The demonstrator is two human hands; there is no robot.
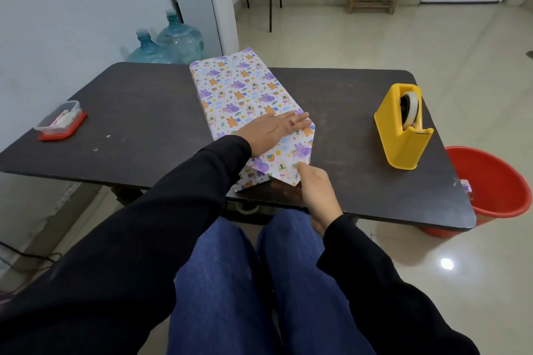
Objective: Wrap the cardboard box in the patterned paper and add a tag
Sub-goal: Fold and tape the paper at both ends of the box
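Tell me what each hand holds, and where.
The left hand holds nothing; it presses flat on the wrapped box. The right hand pinches the paper flap at its right edge.

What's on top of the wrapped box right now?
The left hand lies flat on the patterned paper at its near end. The cardboard box beneath is fully covered, so unseen.

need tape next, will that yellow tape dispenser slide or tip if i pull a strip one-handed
Probably stays upright: the yellow tape dispenser is tall but sits on a long base. It may slide, being smooth plastic on a smooth dark table, near its right edge. Its weight cannot be told from here.
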